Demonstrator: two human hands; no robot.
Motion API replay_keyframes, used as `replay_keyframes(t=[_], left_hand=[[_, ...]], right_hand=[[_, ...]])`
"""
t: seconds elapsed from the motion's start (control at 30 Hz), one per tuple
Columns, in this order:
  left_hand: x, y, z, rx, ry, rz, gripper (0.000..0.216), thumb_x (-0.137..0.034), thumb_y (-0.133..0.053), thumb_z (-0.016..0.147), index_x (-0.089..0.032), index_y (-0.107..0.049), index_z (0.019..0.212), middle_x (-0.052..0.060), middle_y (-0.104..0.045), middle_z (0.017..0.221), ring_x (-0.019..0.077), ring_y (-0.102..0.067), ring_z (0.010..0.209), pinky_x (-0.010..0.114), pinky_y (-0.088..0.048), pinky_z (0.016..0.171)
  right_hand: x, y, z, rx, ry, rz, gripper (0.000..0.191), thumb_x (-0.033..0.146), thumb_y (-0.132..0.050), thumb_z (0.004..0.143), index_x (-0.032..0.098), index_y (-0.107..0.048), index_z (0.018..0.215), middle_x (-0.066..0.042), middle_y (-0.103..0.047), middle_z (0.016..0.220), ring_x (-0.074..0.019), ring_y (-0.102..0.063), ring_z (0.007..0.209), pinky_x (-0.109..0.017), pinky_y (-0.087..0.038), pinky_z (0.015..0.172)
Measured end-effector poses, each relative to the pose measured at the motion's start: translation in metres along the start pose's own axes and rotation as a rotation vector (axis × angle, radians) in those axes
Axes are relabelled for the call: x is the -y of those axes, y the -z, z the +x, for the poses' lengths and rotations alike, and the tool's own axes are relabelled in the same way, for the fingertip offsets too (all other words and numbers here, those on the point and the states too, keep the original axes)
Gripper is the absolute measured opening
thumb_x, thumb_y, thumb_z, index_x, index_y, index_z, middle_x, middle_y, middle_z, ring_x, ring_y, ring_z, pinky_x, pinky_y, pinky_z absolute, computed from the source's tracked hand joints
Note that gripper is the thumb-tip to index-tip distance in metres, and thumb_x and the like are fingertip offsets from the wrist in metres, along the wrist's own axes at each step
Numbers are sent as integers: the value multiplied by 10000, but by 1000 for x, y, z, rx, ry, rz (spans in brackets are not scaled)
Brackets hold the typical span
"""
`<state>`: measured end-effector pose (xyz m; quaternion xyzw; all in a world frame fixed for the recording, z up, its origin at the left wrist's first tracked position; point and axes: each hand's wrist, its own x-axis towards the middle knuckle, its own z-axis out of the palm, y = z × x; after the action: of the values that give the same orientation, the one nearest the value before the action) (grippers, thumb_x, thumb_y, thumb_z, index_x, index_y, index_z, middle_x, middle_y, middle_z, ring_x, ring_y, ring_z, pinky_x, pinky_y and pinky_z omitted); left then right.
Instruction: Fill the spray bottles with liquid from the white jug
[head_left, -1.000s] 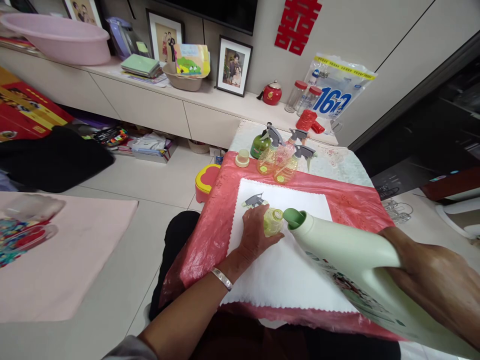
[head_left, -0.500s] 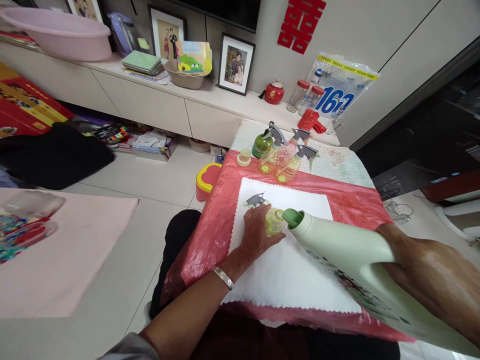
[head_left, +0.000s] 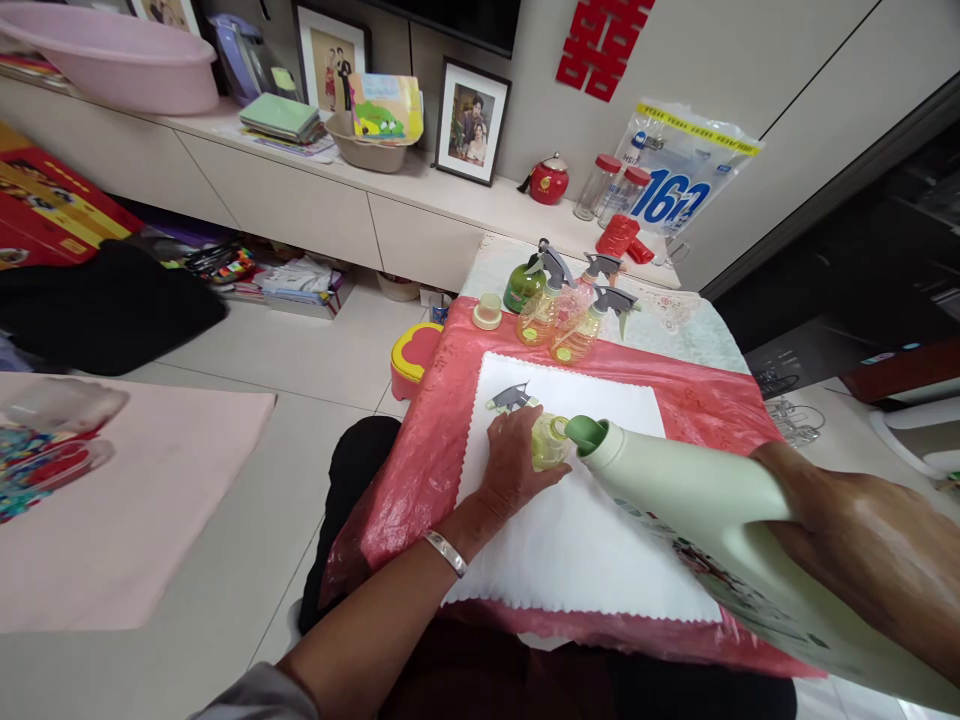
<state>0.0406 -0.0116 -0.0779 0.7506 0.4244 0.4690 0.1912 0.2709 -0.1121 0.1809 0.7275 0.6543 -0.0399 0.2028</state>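
My left hand (head_left: 514, 455) is wrapped round a small, clear yellow spray bottle (head_left: 551, 440) whose top is off, its mouth facing up. Gripped by the handle in my right hand (head_left: 847, 530) is a large pale green jug (head_left: 690, 480), tipped to the left. The jug's dark green spout (head_left: 585, 434) hangs at the bottle's mouth; I cannot make out any liquid between them. Just beyond my left fingers a grey spray trigger head (head_left: 512, 397) lies on the white scalloped mat (head_left: 577, 545).
Several spray bottles (head_left: 574, 340) stand behind the mat, beside a pale cap (head_left: 487, 311). Red plastic sheeting (head_left: 397, 490) covers the table. A low cabinet (head_left: 285, 195) with picture frames runs along the wall. A yellow and red stool (head_left: 416, 358) stands left of the table.
Almost nothing differs. Both hands keep their hold, and the jug stays tipped with its spout at the bottle's mouth. The view has shifted very slightly.
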Motion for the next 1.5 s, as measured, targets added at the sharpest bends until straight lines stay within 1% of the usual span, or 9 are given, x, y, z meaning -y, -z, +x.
replay_keyframes(t=[0.07, 0.13, 0.27, 0.43, 0.57, 0.7, 1.13, 1.37, 1.5], left_hand=[[0, 0, 0, 12, 9, 2, 991, -415, -902, 600, -240, -337, 1396, 160, -637, 1323, 388, -632, 1195, 616, -457, 1025], [0, 0, 0, 16, 13, -1, 993, -410, -900, 603, -238, -332, 1400, 163, -635, 1327, 391, -629, 1201, 621, -453, 1028], [-1, 1, -1, 39, 29, -11, 976, -403, -892, 615, -241, -341, 1404, 160, -634, 1329, 392, -622, 1212, 622, -444, 1043], [-2, 4, 0, 50, 31, -20, 960, -398, -893, 619, -231, -356, 1397, 165, -633, 1330, 392, -621, 1212, 616, -447, 1040], [-2, 4, 0, 55, 36, -23, 957, -408, -893, 623, -227, -362, 1398, 166, -629, 1338, 393, -612, 1224, 620, -438, 1051], [-2, 3, 0, 73, 62, -14, 956, -410, -895, 615, -226, -374, 1396, 161, -629, 1337, 393, -605, 1236, 615, -426, 1069], [-2, 3, -1, 65, 45, -29, 954, -420, -884, 642, -243, -347, 1410, 162, -622, 1345, 390, -603, 1239, 625, -430, 1062], [-3, 4, 0, 55, 44, -50, 939, -425, -885, 643, -236, -372, 1406, 158, -627, 1334, 390, -607, 1230, 629, -429, 1066], [-3, 4, 0, 63, 48, -37, 944, -428, -877, 648, -238, -359, 1414, 161, -622, 1344, 393, -598, 1248, 628, -426, 1072]], right_hand=[[15, 12, 0, 81, -187, -95, 211, 221, -614, 664, 231, -487, 833, 9, -531, 620, -244, -571, 564, -278, -335, 489], [28, 21, 0, 143, -262, -145, 184, 211, -623, 722, 235, -515, 869, 12, -554, 662, -227, -584, 613, -290, -362, 536], [33, 24, 0, 197, -242, -176, 211, 216, -631, 796, 245, -534, 980, -8, -592, 755, -226, -603, 689, -290, -362, 586], [26, 17, 1, 139, -268, -230, 252, 259, -655, 776, 256, -578, 1017, -16, -582, 726, -230, -582, 632, -278, -297, 538], [23, 18, -1, 182, -250, -230, 254, 246, -627, 831, 251, -552, 1074, -28, -599, 788, -227, -596, 681, -288, -316, 566], [23, 19, -1, 201, -250, -235, 226, 243, -614, 852, 260, -538, 1064, -18, -587, 765, -225, -589, 677, -306, -339, 580], [30, 24, 3, 179, -277, -219, 191, 226, -639, 804, 252, -547, 969, -10, -581, 716, -232, -598, 656, -305, -347, 564], [32, 25, -1, 182, -297, -202, 229, 200, -631, 730, 247, -540, 934, -8, -582, 704, -248, -603, 652, -301, -369, 559], [24, 16, -1, 101, -245, -228, 240, 255, -627, 701, 249, -551, 928, -10, -572, 676, -257, -596, 612, -295, -340, 506]])
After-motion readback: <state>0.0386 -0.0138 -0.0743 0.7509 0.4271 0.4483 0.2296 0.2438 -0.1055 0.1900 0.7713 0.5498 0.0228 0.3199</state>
